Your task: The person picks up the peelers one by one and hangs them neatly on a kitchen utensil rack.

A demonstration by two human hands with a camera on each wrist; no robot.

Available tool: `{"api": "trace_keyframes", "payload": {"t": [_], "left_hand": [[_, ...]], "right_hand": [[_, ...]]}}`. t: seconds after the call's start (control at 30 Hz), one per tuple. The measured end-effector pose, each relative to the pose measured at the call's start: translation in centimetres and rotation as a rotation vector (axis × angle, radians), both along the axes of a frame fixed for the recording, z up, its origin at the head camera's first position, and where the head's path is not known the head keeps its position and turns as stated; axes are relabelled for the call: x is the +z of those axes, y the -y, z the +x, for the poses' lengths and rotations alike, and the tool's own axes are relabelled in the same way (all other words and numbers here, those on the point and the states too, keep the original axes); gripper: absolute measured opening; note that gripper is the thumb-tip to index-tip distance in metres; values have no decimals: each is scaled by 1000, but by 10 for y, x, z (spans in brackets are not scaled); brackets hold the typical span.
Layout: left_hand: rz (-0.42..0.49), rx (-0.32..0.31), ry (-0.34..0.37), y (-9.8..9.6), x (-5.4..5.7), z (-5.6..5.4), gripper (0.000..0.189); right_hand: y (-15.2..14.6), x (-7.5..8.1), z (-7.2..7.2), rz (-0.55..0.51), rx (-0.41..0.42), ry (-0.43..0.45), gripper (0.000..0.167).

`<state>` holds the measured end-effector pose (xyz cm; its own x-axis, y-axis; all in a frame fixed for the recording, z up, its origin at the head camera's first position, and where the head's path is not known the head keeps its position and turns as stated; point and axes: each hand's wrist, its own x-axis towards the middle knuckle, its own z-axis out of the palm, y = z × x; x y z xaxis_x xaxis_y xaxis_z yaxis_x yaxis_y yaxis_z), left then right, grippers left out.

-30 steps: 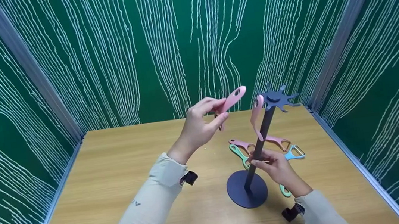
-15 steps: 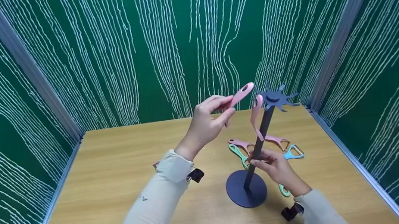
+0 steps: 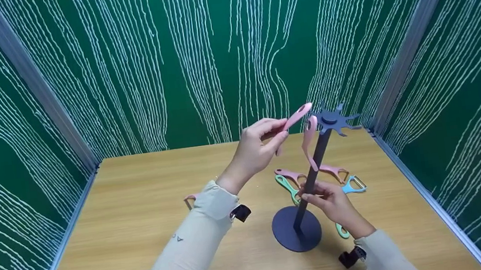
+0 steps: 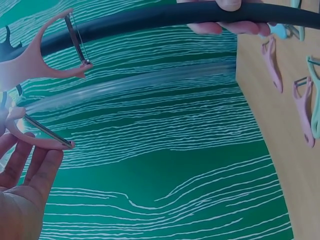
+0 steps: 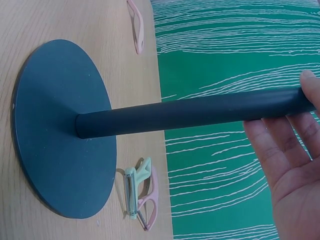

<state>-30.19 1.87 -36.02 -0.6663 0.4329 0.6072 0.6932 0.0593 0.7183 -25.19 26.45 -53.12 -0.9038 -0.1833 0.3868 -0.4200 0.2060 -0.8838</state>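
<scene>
My left hand pinches a pink peeler between thumb and fingers. Its holed handle end points at the dark hook rack on top of the stand; whether they touch I cannot tell. In the left wrist view, the blade end of this peeler shows beside my fingers. A second pink peeler hangs from the rack's left side, blade end down. Lower down, my right hand grips the stand's dark pole, thumb on one side and fingers on the other. The pole leans right in the head view.
Behind the pole lie pink peelers, a green peeler and a blue peeler. Another green handle shows by my right wrist. A pink peeler is partly hidden by my left sleeve. The round base rests on the table.
My left hand has moved right with the pink peeler, bringing its handle end up to the rack. A pink peeler has come into view behind my left sleeve. My right hand stays in place.
</scene>
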Motion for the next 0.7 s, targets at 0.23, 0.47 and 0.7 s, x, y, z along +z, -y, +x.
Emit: {"api": "trace_keyframes", "payload": {"t": [0.23, 0.47, 0.7], "left_hand": [[-11, -7, 20, -3, -3, 0, 31], [-23, -18, 31, -5, -6, 1, 31], [-52, -9, 50, -7, -7, 2, 32]], "right_hand": [[0, 0, -1, -4, 2, -16, 21], [0, 1, 1, 15, -16, 17, 23], [1, 2, 2, 16, -25, 32, 26]]}}
